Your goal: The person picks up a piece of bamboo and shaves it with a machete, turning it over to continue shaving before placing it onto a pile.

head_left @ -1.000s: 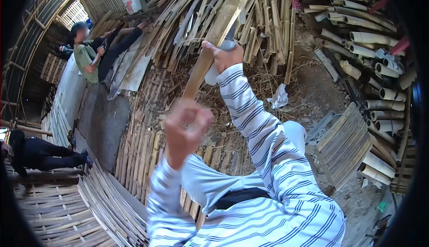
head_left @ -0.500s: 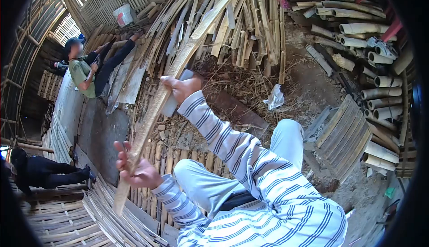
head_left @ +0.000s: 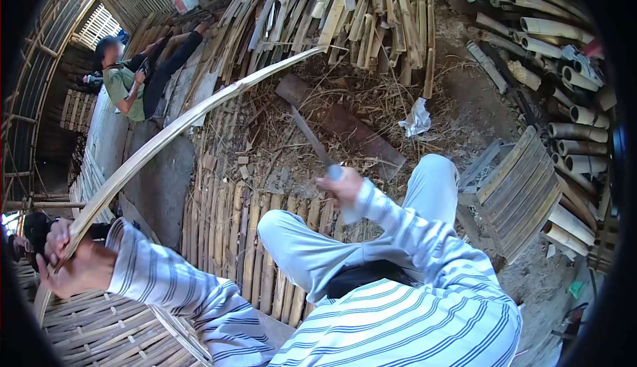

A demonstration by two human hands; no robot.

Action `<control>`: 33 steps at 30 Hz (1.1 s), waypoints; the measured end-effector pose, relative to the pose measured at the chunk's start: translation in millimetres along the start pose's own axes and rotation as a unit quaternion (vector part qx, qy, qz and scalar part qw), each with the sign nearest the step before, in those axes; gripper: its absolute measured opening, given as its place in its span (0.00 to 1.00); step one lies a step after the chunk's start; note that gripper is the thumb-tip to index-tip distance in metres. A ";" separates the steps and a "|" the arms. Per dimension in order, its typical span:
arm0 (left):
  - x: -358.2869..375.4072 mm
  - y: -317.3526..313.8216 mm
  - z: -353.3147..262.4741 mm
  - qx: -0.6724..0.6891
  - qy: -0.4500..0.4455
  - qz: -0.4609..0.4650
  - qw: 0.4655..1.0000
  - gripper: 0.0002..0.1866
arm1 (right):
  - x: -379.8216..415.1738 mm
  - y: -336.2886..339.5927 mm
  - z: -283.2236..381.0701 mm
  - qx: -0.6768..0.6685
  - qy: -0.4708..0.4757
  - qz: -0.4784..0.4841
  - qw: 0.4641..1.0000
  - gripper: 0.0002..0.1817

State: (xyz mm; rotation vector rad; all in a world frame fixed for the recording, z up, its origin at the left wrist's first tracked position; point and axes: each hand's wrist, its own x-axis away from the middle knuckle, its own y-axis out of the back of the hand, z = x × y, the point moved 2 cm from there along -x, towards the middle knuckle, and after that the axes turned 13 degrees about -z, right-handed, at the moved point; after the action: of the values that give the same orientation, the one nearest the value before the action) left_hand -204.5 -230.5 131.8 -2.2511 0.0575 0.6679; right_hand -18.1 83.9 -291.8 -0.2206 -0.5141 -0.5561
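Observation:
My left hand [head_left: 79, 261] is at the far left, fingers wrapped round the near end of a long bamboo strip [head_left: 166, 131]. The strip bows upward and away to the right, its far end by a heap of split bamboo. Above my knees my right hand [head_left: 344, 186], slightly blurred, grips the handle of a long knife [head_left: 310, 133]. The blade points up and to the left, apart from the strip, over a floor littered with shavings.
Split bamboo [head_left: 371, 22] is heaped ahead, and cut bamboo tubes [head_left: 577, 135] are stacked at right. A slatted wooden stool [head_left: 521, 194] stands beside my knee. One person [head_left: 123, 85] sits at upper left; another, in dark clothing, is partly hidden behind my left hand.
My left hand has moved left and closed round the strip, which now bows. My right hand has left the strip and come down and right with the knife.

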 end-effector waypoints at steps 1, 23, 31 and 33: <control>3.4 -5.0 -8.0 -0.006 -0.016 0.051 0.999 0.15 | 8.5 16.6 -7.8 -0.038 -0.032 -0.002 0.999 0.16; 55.3 -100.5 182.2 -0.183 -0.030 0.012 0.983 0.12 | -4.2 68.7 25.9 0.158 0.126 -0.217 0.955 0.29; 56.0 -125.8 200.3 -0.264 -0.087 -0.050 0.959 0.11 | -2.9 64.8 64.3 0.143 0.208 -0.251 0.934 0.29; 77.3 -143.9 206.8 -0.303 -0.135 -0.115 0.936 0.13 | 19.7 49.1 99.5 0.104 0.237 -0.248 0.933 0.28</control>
State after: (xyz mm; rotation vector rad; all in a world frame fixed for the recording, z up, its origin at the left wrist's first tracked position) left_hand -195.3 26.6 74.5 -2.6551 -0.6168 0.9535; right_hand -16.7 149.1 -199.9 0.2554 -0.1457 -1.0091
